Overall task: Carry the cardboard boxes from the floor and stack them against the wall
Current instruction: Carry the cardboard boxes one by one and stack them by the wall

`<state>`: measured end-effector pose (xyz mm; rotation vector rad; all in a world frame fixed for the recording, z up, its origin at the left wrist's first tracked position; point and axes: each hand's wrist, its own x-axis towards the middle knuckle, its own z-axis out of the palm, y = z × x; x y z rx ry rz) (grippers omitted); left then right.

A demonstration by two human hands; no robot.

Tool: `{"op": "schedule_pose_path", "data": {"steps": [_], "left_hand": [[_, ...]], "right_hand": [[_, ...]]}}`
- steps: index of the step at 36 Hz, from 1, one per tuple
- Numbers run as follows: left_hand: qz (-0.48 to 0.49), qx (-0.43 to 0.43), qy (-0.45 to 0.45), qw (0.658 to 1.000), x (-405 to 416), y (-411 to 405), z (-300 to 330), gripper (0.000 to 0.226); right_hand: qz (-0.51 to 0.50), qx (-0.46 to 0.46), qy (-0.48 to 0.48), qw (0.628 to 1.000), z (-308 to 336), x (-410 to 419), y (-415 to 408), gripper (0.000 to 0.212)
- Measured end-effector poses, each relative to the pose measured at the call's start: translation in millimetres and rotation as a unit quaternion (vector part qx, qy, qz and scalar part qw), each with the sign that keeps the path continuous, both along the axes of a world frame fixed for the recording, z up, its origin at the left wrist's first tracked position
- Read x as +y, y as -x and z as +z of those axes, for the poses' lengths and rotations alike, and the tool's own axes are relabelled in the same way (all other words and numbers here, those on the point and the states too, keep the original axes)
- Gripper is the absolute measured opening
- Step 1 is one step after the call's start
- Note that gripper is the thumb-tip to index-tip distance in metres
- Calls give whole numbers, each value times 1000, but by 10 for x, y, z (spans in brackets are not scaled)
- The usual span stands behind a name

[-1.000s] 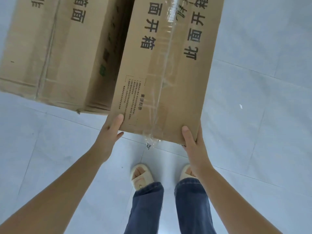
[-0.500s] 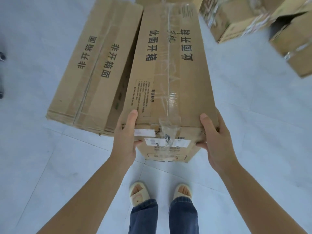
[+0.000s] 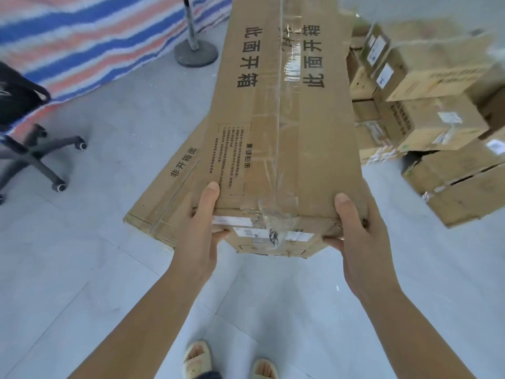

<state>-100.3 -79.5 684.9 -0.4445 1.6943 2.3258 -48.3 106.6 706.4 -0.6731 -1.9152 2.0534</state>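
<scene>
Fingers of both hands curl under the near end of a long cardboard box [image 3: 284,127], with each thumb laid flat on its top face. The left hand [image 3: 202,231] grips the near left corner and the right hand [image 3: 358,239] grips the near right corner, so the load sits squarely between them.

From the head view, the only one given, the box's long axis runs straight away from the person, its far end passing out of the top of the picture, so I cannot tell whether that end is raised or resting on something. The near end is clear of the floor [image 3: 82,269].

A second long box [image 3: 169,192] lies flat on the floor just beside and partly under the held one, on its left. A stack of boxes [image 3: 426,119] stands to the right, well ahead of the hands. An office chair [image 3: 32,149], a post on a round base [image 3: 195,51] and a striped tarp [image 3: 82,36] lie to the left.

Neither hand is nearer: both hold the same end, so the coming swing towards the stack likely pivots on that shared grip, with the far end sweeping wide.
</scene>
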Motion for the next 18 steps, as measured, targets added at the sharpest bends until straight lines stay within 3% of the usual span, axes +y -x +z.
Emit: {"op": "schedule_pose_path", "data": {"steps": [12,18], "left_hand": [[132,104,16,986,-396,-1023,1384,33],[244,102,31,964,-867,-1749,1658,28]], "right_hand": [[146,80,-28,986,1299,-335,-436,56],[245,101,-34,964,1582,-864,-732,37]]}}
